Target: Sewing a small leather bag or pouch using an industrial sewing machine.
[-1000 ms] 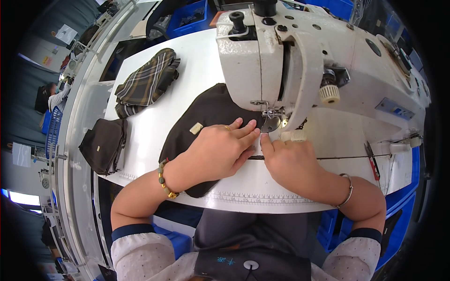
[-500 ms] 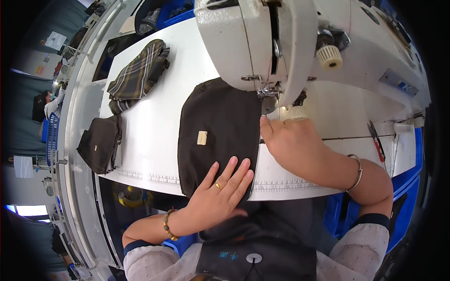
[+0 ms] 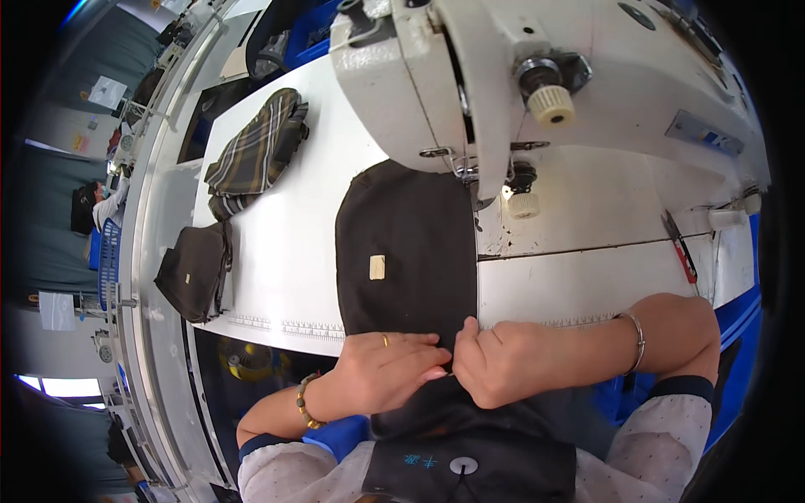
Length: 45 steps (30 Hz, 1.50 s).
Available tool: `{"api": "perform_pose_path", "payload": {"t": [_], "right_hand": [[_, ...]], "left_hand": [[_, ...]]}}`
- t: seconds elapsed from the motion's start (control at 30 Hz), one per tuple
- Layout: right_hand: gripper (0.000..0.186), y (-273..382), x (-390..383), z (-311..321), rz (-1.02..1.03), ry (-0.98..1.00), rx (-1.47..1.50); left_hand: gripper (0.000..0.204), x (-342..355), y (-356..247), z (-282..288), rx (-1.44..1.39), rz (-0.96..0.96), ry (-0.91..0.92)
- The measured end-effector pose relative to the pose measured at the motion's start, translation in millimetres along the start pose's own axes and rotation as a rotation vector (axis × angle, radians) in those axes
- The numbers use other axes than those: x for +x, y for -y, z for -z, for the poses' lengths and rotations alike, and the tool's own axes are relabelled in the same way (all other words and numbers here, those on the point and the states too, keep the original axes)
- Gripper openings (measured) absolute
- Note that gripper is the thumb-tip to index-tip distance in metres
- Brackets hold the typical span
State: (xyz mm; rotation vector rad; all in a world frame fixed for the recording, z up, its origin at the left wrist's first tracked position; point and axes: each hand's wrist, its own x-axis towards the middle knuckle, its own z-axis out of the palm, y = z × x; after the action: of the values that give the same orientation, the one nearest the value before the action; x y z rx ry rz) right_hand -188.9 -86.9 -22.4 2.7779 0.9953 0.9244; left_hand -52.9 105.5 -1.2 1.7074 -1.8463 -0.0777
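A dark brown fabric piece (image 3: 411,226) with a small cream label (image 3: 377,267) lies on the white table, its far right edge running under the sewing machine head (image 3: 419,92). Both of my hands are at its near right corner, by the table's front edge. My left hand (image 3: 381,369) pinches the cloth with bent fingers. Facing it, my right hand (image 3: 495,360) is closed on the same edge, thumb on top. The hands nearly touch, and the bit of cloth between them is mostly hidden. The needle area is partly covered by the machine head.
A folded plaid cloth (image 3: 256,151) and a stack of dark brown pieces (image 3: 197,272) lie on the left of the table. Red-handled thread snips (image 3: 681,247) rest at the right. A ruler strip (image 3: 285,328) runs along the front edge. Another person (image 3: 107,204) sits far left.
My right hand has come from beside the needle down to the cloth's near corner. My left hand, flat on the cloth before, has curled its fingers at that corner.
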Motion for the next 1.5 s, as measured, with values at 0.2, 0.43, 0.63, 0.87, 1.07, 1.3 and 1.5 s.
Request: {"api": "perform_pose_path", "payload": {"t": [0.2, 0.43, 0.63, 0.87, 1.07, 1.3, 1.5], "right_hand": [[0.025, 21.9, -0.7, 8.1, -0.109, 0.115, -0.045], [0.020, 19.2, -5.4, 6.8, -0.156, 0.179, -0.085], [0.022, 6.1, -4.0, -2.9, -0.228, 0.190, -0.165], [0.029, -16.9, -9.2, -15.4, -0.281, 0.168, -0.174], [0.028, -37.5, -9.0, -27.4, -0.330, 0.121, -0.150], [0.032, -47.9, -9.0, -23.1, -0.350, 0.232, -0.107], [0.035, -47.8, -8.0, -20.2, -0.363, 0.261, -0.056]], "left_hand": [[0.053, 21.6, 8.8, -11.9, 0.163, 0.122, 0.311], [0.055, 33.9, 33.6, -6.8, 0.218, 0.076, 0.342], [0.053, 54.3, 54.4, -1.8, 0.244, 0.016, 0.293], [0.045, 70.7, 81.6, -7.0, 0.248, -0.089, 0.216], [0.034, 87.3, 105.3, -6.6, 0.239, -0.185, 0.127], [0.027, 102.3, 129.6, -7.2, 0.178, -0.303, 0.002], [0.017, 101.2, 135.1, -9.5, 0.202, -0.261, -0.014]]}}
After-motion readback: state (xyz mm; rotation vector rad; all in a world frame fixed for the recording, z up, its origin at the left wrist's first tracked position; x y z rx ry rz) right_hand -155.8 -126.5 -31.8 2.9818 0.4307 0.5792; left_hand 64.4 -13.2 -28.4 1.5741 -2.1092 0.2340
